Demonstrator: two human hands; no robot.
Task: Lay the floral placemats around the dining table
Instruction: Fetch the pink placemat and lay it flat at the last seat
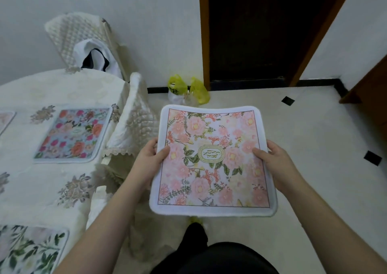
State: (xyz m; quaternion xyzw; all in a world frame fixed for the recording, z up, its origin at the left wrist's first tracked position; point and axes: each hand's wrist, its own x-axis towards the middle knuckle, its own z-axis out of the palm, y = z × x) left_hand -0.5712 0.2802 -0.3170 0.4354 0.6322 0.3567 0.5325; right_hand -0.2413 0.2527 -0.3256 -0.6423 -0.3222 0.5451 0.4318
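My left hand (149, 155) pinches the left edge of the pink placemat (211, 158), thumb on the printed face, fingers curled under and out of view. My right hand (272, 158) does the same on the right edge. A grip on both sides keeps the mat flat and face up; it is soft, and the far edge already dips a little between my hands, so one hand alone would probably let it flop.

The mat hangs in the air over the floor (314, 137), to the right of the dining table (62, 89), touching nothing but my hands. I judge I am carrying it to its spot.

On the table, a blue-ground floral mat (73, 134) lies flat near the right edge, squared to the cloth. A green-leafed mat (31, 250) lies at the near edge, partly cut off by the frame. The corner of one more mat (6, 119) shows at far left. So several places look set; this pink one still needs a place.

Two covered chairs stand by the table: one at the far side (73, 34) with a dark-and-white thing draped on it, one just beside my left hand (134, 125). That nearer chair sits between me and the table edge, so I expect to reach over or step around it.

Further out: a yellow plastic bag (188, 89) on the floor by the wall, beside a dark doorway (261, 32).
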